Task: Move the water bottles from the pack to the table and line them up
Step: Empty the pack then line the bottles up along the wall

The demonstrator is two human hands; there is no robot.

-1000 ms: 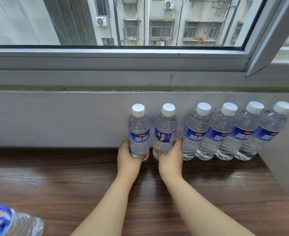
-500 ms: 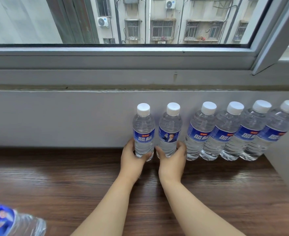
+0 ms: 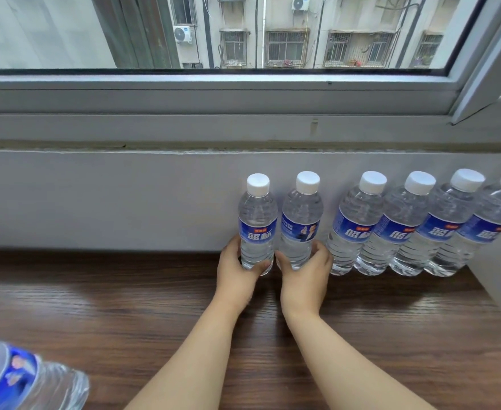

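- Bottom-left corner: a bottle lying down [image 3: 21, 377], blurry and cut off by the frame, so I can't tell much about it.
- My left hand [image 3: 237, 272] has its grip wrapped round the base of the left bottle [image 3: 257, 229], upright on the bench [image 3: 125, 306].
- Right hand [image 3: 305, 276] grips the second bottle [image 3: 301, 226] low down; it's just beside the first.
- After a small gap, four more bottles [image 3: 414, 232] stand packed together against the wall [image 3: 95, 199].
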